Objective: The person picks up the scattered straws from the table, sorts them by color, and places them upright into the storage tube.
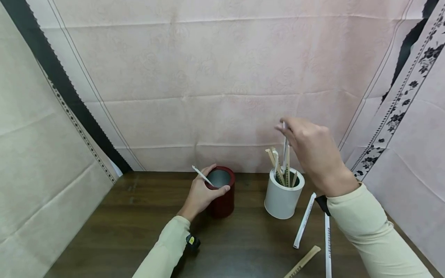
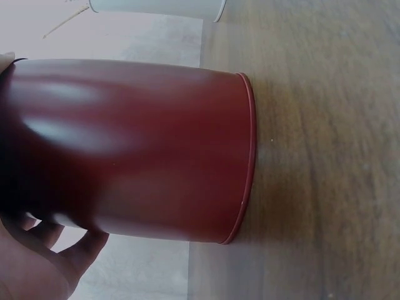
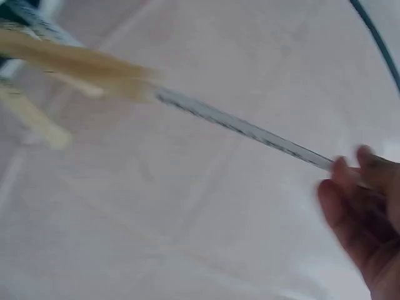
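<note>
My left hand (image 1: 202, 196) grips a dark red cylindrical holder (image 1: 222, 206) near its rim, thumb on the near side, fingers on the far side. One thin white stick (image 1: 201, 174) leans out over that rim. In the left wrist view the red holder (image 2: 144, 150) stands on the wood. Over the white holder (image 1: 281, 202) my right hand (image 1: 311, 150) pinches the top of a slim white paper-wrapped stick (image 3: 250, 130) with printing along it. Its lower end is hidden among several tan and white wrapped sticks (image 1: 287, 166) standing in the white holder.
Two white wrapped sticks (image 1: 304, 222) and a tan one (image 1: 302, 263) lie on the dark wooden table (image 1: 146, 231), near my right forearm. Pale cloth (image 1: 208, 77) hangs behind the table and on both sides.
</note>
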The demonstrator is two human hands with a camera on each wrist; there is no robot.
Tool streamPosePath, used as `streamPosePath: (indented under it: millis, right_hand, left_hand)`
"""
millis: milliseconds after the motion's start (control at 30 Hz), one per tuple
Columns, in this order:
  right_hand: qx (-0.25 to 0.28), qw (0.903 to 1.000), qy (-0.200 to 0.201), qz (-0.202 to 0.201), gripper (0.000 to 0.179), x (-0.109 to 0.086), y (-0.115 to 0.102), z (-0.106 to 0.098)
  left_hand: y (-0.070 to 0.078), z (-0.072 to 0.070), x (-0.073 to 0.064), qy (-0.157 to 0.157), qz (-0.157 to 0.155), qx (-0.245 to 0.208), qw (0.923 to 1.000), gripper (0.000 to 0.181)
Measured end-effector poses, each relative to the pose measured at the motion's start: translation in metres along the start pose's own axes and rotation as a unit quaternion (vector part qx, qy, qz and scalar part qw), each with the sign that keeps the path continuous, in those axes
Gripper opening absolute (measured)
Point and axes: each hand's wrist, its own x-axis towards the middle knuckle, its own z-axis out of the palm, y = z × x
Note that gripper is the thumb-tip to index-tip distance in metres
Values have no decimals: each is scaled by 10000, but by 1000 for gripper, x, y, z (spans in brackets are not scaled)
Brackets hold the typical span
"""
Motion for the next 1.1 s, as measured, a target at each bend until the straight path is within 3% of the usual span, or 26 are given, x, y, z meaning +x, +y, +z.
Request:
streamPosePath:
  millis: [100,233,333,433,567,600,700,767,833,967,1033,1100]
  right_hand:
    - [254,9932,1009,-523,19,17,-18,-4]
    - [1112,9808,1413,-756,15,37,-46,10]
    - [1771,9757,1098,-682,9,40,-57,38]
    - [2091,9742,722,-437,6,30,-58,77]
    - [2397,9700,38,396,8,2,-49,126]
    - [2522,9649,-186,712,9,-4,-46,135]
    - [2869,9369,-937,1762,20,-20,-37,152]
    - [2644,9308,-1284,2175,32,-25,-33,153]
    - [2246,9376,-1427,2240,43,-26,-29,145]
    - [1616,9678,-985,1659,41,-23,-20,105]
    - [1598,9733,-894,1385,34,-26,-11,82]
    - [1650,9716,-1109,1286,31,-31,0,61]
  left_hand:
    - [1,0,1,-17,20,-32,10000,83]
    - [1,2,2,28,66,-55,10000,82]
    - [0,5,3,13,77,-83,9999,82]
    - [1,9,4,-52,90,-152,9998,83]
    - [3,11,6,-87,98,-215,9997,84]
    - [4,11,6,-73,94,-204,9997,84]
    - [4,11,5,-34,110,-191,9998,85]
    - [4,10,4,5,124,-176,9998,84]
    - [3,9,3,32,99,-160,9998,82]
    - [0,5,0,22,38,-153,9999,80]
    - [-1,3,0,18,36,-141,9999,81]
    - [-1,1,0,21,72,-151,9999,82]
